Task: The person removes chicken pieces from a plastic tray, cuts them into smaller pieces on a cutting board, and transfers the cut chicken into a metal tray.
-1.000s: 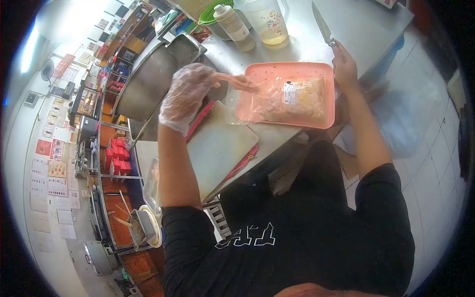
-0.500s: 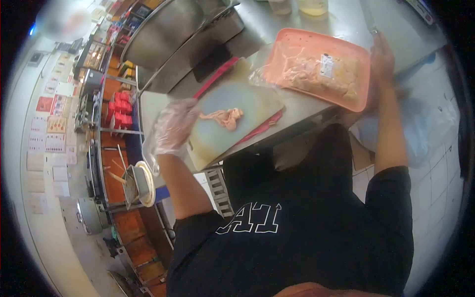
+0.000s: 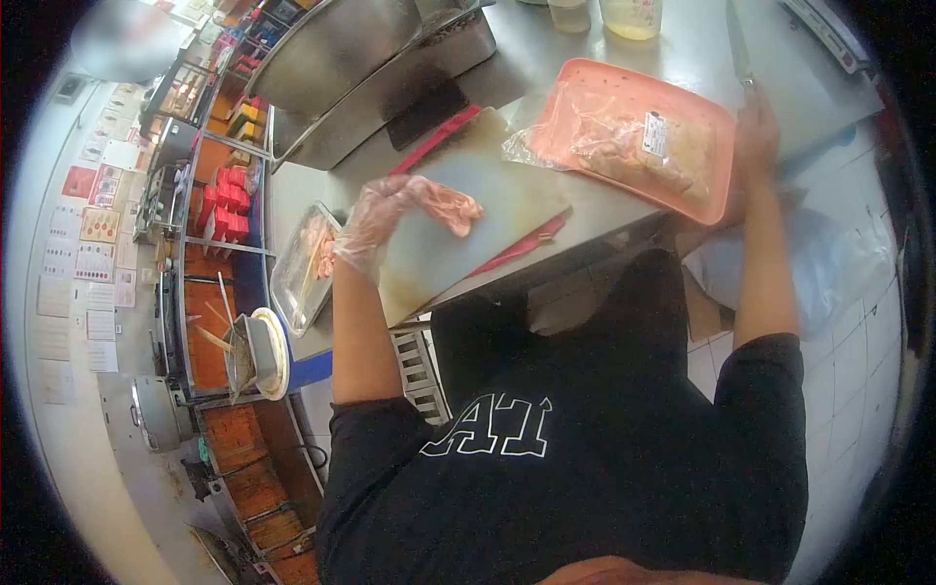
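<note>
My left hand (image 3: 375,216), in a clear plastic glove, is closed on one end of a strip of raw chicken (image 3: 450,208). The chicken stretches right from the fingers, over the white cutting board (image 3: 507,185). Left of this hand, a clear plastic tray (image 3: 300,278) holds more raw pieces. On the right, my bare right hand (image 3: 757,136) grips a knife (image 3: 741,49), its blade pointing away from me. Beside that hand is a pink tray (image 3: 723,146) with a labelled bag of chicken pieces (image 3: 634,151) in it.
A large metal basin (image 3: 341,73) stands behind the board. Red cloth (image 3: 526,242) shows under the board's edge. Cups of liquid (image 3: 632,15) and a scale (image 3: 829,34) are at the back. A plastic bag (image 3: 790,258) hangs at the right.
My left hand has taken hold of the chicken, which lay on the board before, and draws it out. The clear tray at the left has come into view. My right hand still holds the knife.
</note>
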